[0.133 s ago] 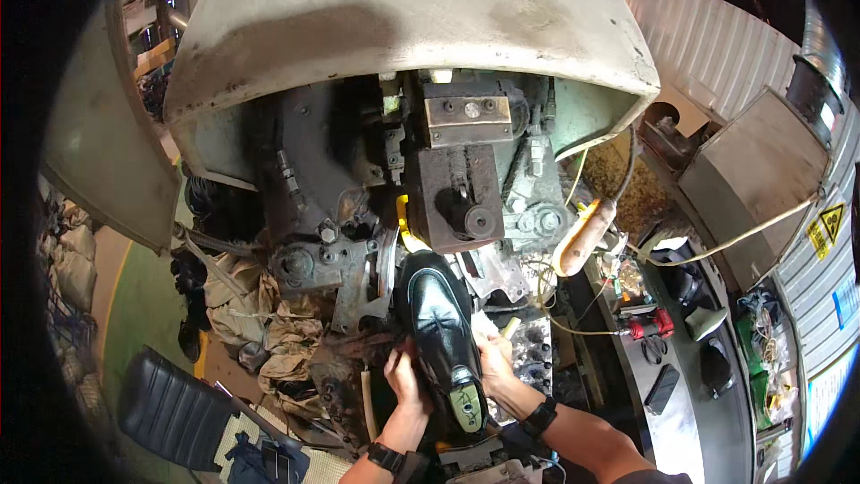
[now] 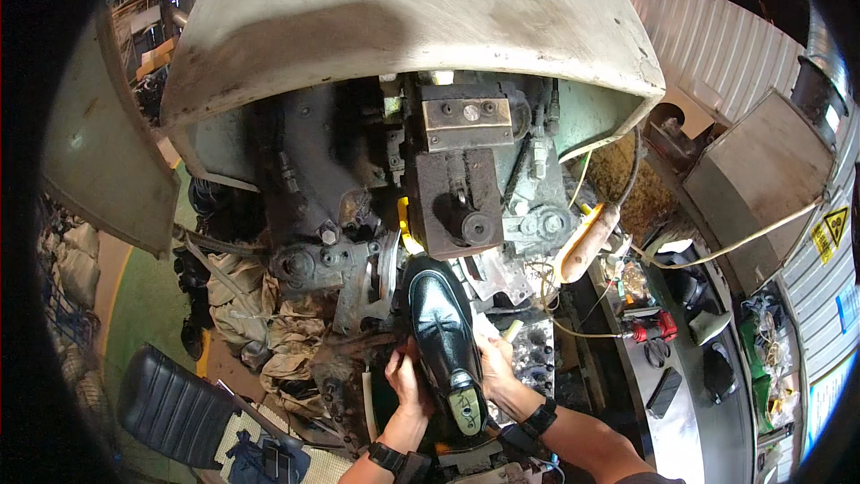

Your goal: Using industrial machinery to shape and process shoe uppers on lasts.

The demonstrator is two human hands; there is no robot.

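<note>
Shoe (image 2: 441,309), black and shiny, points its toe toward a grimy machine (image 2: 459,202) on the far side, gripped between a half-curled left hand (image 2: 409,382) and half-curled right hand (image 2: 496,364); a chair (image 2: 170,408) stands near left.

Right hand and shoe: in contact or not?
Touching. The head view shows the right hand against the right side of the shoe, with no gap between them.

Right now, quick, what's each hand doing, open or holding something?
Left hand: closed against the shoe, holding its left side.
Right hand: closed on the same shoe, holding its right side.
</note>
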